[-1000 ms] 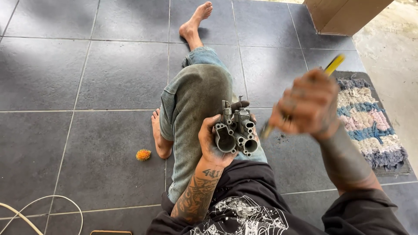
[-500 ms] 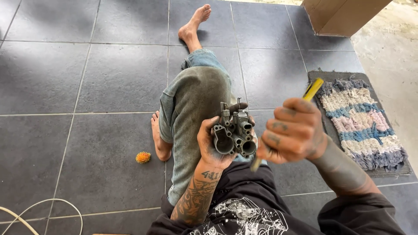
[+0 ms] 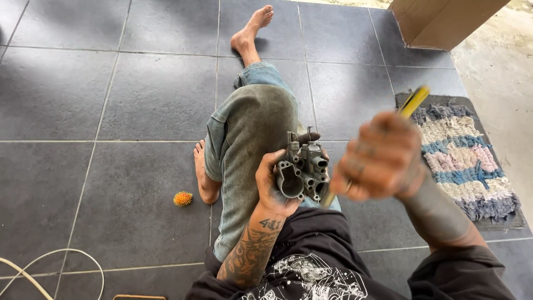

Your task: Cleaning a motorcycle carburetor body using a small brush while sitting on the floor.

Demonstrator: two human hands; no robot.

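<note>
I sit on a tiled floor with one leg stretched out. My left hand (image 3: 273, 186) grips a grey metal carburettor body (image 3: 302, 166) held over my lap, its round bore facing me. My right hand (image 3: 380, 158), blurred by motion, is closed around a screwdriver with a yellow and black handle (image 3: 413, 101). The tool's shaft (image 3: 328, 197) points down toward the lower right side of the carburettor; its tip is hidden behind the part.
A striped woven mat (image 3: 463, 158) lies on the tiles to the right. A cardboard box (image 3: 438, 22) stands at the far right. A small orange fuzzy object (image 3: 182, 198) sits near my bare foot. Pale cable loops (image 3: 50, 266) lie at the lower left.
My right hand has swung with the screwdriver from beside the carburettor, down close to it, and now sits higher with the shaft angled at its lower right. The left hand has held steady.
</note>
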